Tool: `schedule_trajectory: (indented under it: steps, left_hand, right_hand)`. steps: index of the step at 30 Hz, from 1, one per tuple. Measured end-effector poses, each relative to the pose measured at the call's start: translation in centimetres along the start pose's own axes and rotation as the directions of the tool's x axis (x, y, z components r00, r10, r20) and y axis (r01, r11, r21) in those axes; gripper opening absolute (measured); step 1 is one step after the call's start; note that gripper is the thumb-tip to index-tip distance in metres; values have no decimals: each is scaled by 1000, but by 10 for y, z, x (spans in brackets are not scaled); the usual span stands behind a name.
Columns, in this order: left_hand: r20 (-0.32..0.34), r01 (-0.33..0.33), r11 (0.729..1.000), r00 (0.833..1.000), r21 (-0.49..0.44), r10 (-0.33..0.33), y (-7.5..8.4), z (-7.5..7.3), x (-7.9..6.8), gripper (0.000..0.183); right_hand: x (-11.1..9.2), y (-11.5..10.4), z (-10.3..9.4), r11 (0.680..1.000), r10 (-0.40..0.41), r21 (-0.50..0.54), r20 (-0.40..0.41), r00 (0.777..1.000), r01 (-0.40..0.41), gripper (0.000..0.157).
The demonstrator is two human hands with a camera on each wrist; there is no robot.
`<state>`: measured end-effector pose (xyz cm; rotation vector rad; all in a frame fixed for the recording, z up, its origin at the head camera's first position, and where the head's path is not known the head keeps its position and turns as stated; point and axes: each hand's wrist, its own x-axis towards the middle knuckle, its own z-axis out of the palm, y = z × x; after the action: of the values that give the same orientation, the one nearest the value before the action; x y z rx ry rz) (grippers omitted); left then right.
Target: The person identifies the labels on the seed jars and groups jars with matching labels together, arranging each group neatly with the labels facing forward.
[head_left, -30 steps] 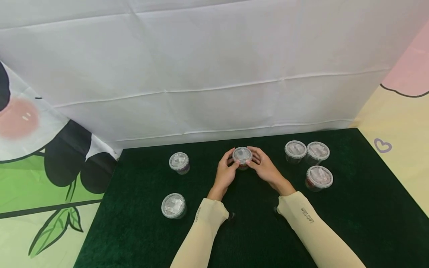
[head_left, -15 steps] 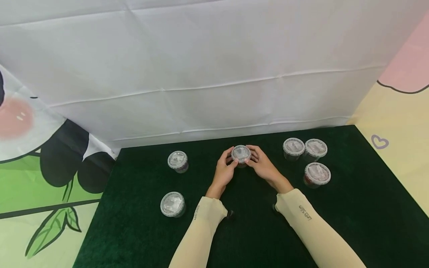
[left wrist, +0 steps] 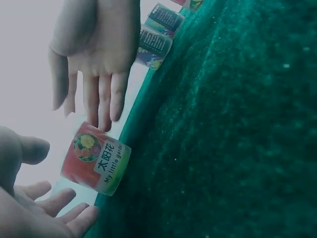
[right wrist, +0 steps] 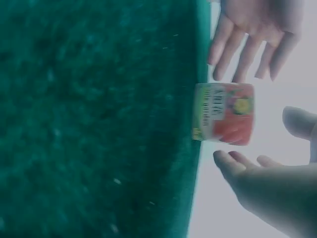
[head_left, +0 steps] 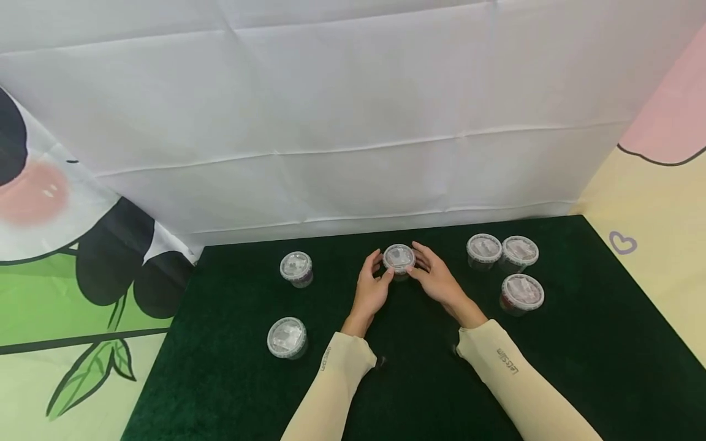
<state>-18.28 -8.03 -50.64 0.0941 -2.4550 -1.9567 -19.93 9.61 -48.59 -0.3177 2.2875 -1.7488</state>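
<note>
A clear plastic cup with a pale lid (head_left: 399, 257) stands upright on the dark green cloth, near the table's far edge. Its red and green label (left wrist: 94, 168) shows a flower and the words "My little garden". On its left side is my left hand (head_left: 371, 294), fingers spread and relaxed; the left wrist view shows a gap between them and the cup. My right hand (head_left: 439, 282) flanks the other side. In the right wrist view its loosely extended fingers (right wrist: 235, 166) stand just off the cup (right wrist: 225, 114).
Two similar lidded cups stand on the left, a farther one (head_left: 296, 268) and a nearer one (head_left: 287, 338). Three more are grouped at the right: one (head_left: 484, 250) beside another (head_left: 520, 252), with a third (head_left: 521, 294) in front. A white cloth backdrop (head_left: 353, 184) hangs behind the table.
Both hands held the cup earlier; now they have loosened and drawn slightly apart from it. The cup stays in about the same place. The head view has shifted slightly.
</note>
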Motion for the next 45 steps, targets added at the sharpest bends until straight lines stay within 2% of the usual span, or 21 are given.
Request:
schedule_trajectory:
  steps: [13, 16, 22, 27, 36, 45]
  left_hand:
    - [-129, -64, 996, 990, -63, 56, 21, -1, -32, 46]
    - [-134, -92, 993, 988, -75, 81, 25, 3, -38, 45]
    - [-77, -138, 987, 988, -81, 131, 28, 14, -46, 43]
    - [-17, -159, 985, 987, -61, 158, 27, 26, -50, 42]
    - [105, -131, 991, 986, -21, 133, 31, 44, -54, 44]
    - [189, -103, 995, 977, 5, 101, 29, 62, -55, 45]
  right_hand:
    - [-45, -14, -18, 997, -75, 1, -38, 996, 75, 57]
    - [-54, -17, -23, 997, -81, 7, -46, 996, 81, 56]
    - [-69, -20, -35, 996, -92, -12, -74, 993, 92, 55]
    - [-77, -19, -46, 998, -68, -27, -105, 992, 65, 56]
    - [-91, -19, -64, 995, -82, -63, -152, 985, 73, 58]
    - [-108, -9, -81, 990, -125, -92, -256, 959, 105, 55]
